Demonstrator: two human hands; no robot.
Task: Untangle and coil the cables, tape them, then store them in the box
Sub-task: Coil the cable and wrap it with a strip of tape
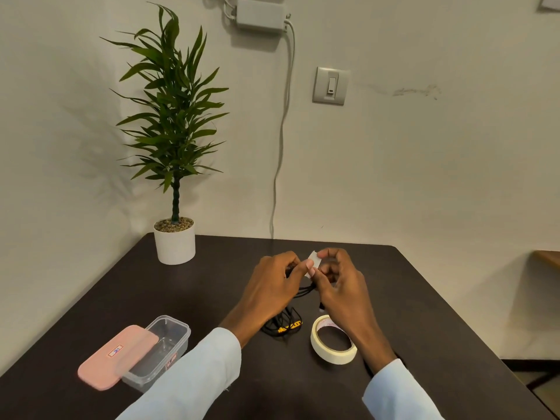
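My left hand (274,286) and my right hand (339,283) meet above the middle of the dark table (212,283). Between them is a bundle of thin black cable (306,291), mostly hidden by the fingers. A short strip of pale tape (314,262) is pinched between my right fingertips and my left thumb, at the top of the bundle. A second black cable with a yellow tag (286,327) lies coiled on the table under my left wrist. The roll of masking tape (333,341) lies flat beside it, below my right wrist. The clear plastic box (169,338) stands at the left, with its pink lid (118,357) resting askew over it.
A potted plant in a white pot (174,241) stands at the table's far left corner. A white cord (281,137) hangs down the wall behind the table, from an adapter (260,15). A wall switch (330,85) is to the right.
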